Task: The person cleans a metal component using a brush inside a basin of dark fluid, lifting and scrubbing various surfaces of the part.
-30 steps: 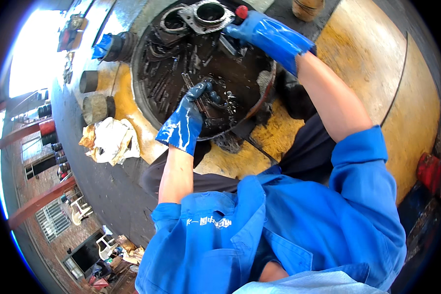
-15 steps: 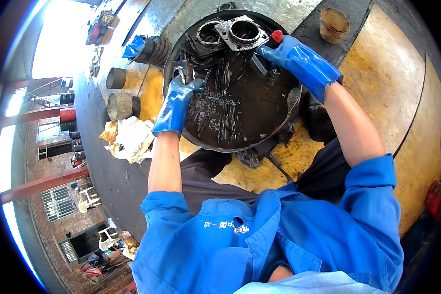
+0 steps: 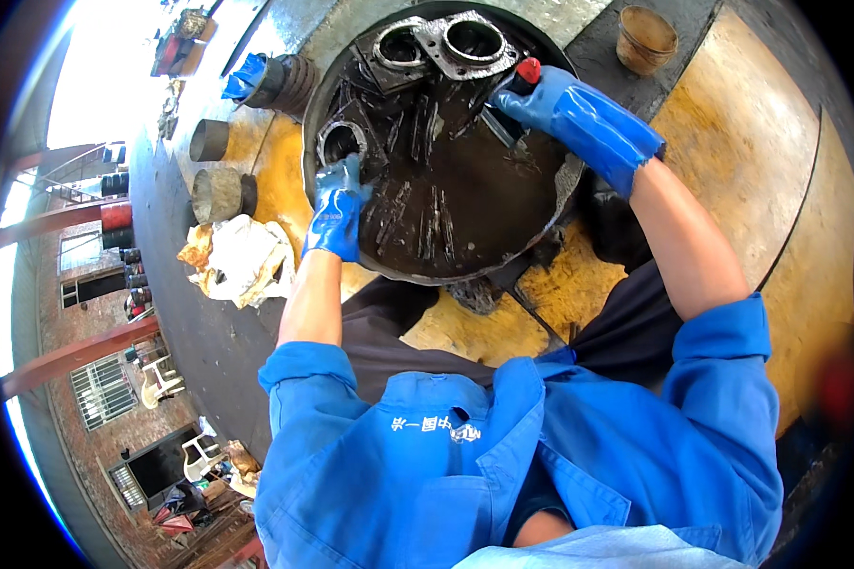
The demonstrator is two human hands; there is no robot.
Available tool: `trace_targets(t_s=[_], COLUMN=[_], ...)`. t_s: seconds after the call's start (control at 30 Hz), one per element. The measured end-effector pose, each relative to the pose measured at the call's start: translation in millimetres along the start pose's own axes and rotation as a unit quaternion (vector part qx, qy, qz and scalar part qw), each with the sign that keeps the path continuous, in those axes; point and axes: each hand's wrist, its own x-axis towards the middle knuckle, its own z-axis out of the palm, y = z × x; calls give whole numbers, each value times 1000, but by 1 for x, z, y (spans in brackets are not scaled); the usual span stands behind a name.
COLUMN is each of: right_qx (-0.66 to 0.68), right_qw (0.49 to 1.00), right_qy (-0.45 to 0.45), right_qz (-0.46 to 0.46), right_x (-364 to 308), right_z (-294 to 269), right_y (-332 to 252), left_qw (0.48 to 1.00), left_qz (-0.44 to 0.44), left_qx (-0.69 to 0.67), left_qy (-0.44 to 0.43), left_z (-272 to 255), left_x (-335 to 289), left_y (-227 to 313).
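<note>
My gloved left hand (image 3: 339, 204) is closed on the near edge of a black, wet flanged metal part (image 3: 344, 139) at the left of a round pan (image 3: 310, 156). The part's round opening faces up. Over the pan's right side, my gloved right hand (image 3: 547, 101) is wrapped round a red-handled tool (image 3: 529, 70). A flat grey metal piece below that hand looks like the tool's other end; its kind is unclear. Two more flanged parts, one silvery (image 3: 474, 45) and one darker (image 3: 400, 47), rest at the pan's far side. Dark liquid (image 3: 493, 213) and black strips (image 3: 434, 223) fill the rest.
Left of the pan stand a stack of dark ringed containers (image 3: 289, 83) with a blue glove in it, two short metal sleeves (image 3: 216, 195) and a crumpled white cloth (image 3: 242, 261). A dirty bucket (image 3: 646, 40) is at the far right. Stained yellowish sheets (image 3: 740, 142) cover the floor.
The flanged part in my left hand has turned from nearly edge-on to opening upward. My right hand keeps the red-handled tool in nearly the same place. The view has shifted slightly.
</note>
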Motion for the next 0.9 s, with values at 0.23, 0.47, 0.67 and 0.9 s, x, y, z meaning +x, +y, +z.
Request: trace_targets(t_s=[0.23,0.47,0.67,0.9], right_qx=[-62,-112,-103,-95], right_qw=[998,993,993,995], right_qy=[-8,-41,-55,-41], right_qz=[-8,16,-26,-6], right_x=[5,4,-20,-26], right_z=[21,51,45,56], right_y=[8,2,-8,9], left_qw=[988,977,927,952], left_qz=[29,-178,-230,-149], left_qx=[47,-73,-128,-151], left_qy=[144,-93,-269,-219], left_z=[-14,-42,-27,-24], left_x=[-11,-47,-54,-59], left_y=[40,160,196,221])
